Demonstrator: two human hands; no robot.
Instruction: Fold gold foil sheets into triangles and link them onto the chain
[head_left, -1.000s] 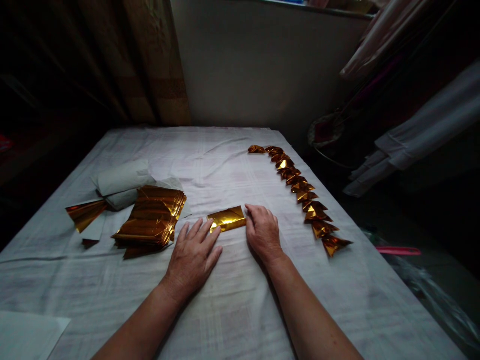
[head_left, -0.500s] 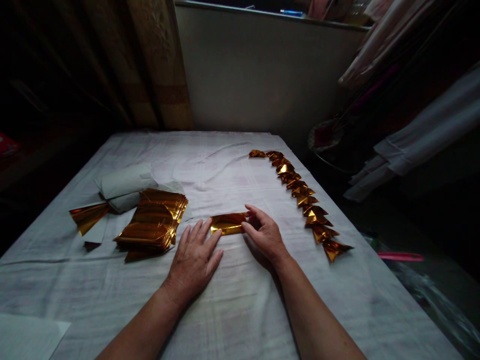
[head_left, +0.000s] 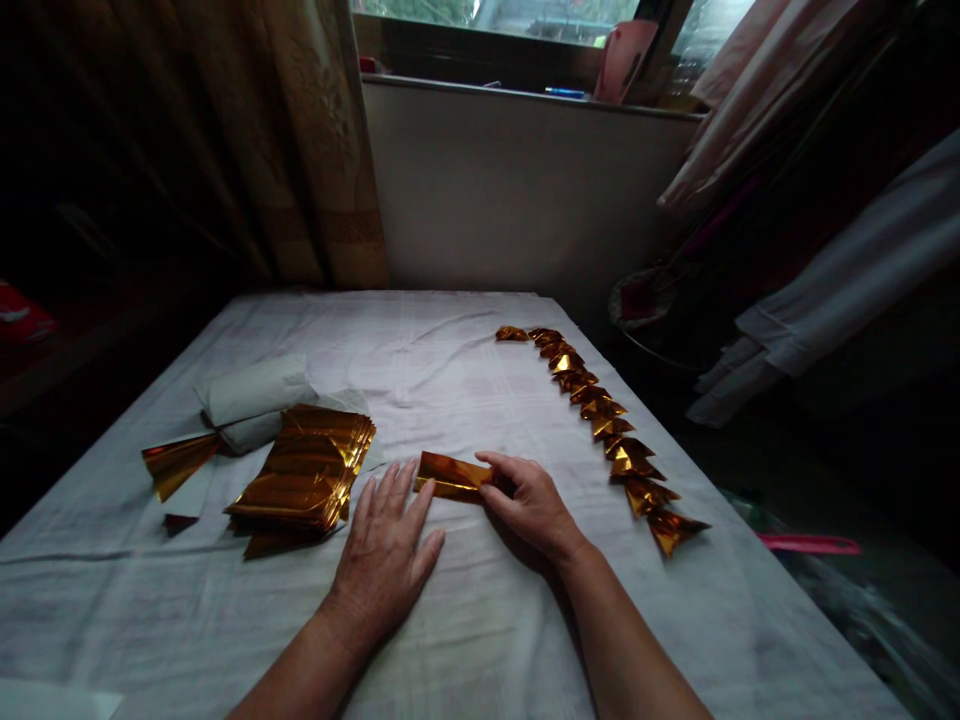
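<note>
A folded strip of gold foil paper (head_left: pixel 453 477) lies between my hands on the white cloth. My left hand (head_left: pixel 386 545) rests flat, fingers spread, its fingertips at the strip's left end. At the other end, my right hand (head_left: pixel 529 500) pinches the strip between thumb and forefinger. Left of my left hand is a stack of gold foil sheets (head_left: pixel 304 465), with edges fanned out. A curving row of folded gold foil pieces (head_left: pixel 600 407) runs along the table's right side.
Behind the stack lies a pale paper roll (head_left: pixel 255 388) with a gold foil piece (head_left: pixel 180 462) beside it. The cloth-covered table (head_left: pixel 465 630) ends at a wall (head_left: pixel 517 190). Clothes (head_left: pixel 847 290) hang at the right, near a pink handle (head_left: pixel 810 544).
The camera view has tipped up, showing more of the window. The foil strip has turned slightly, its right end nearer me, and my right fingers have closed further on it.
</note>
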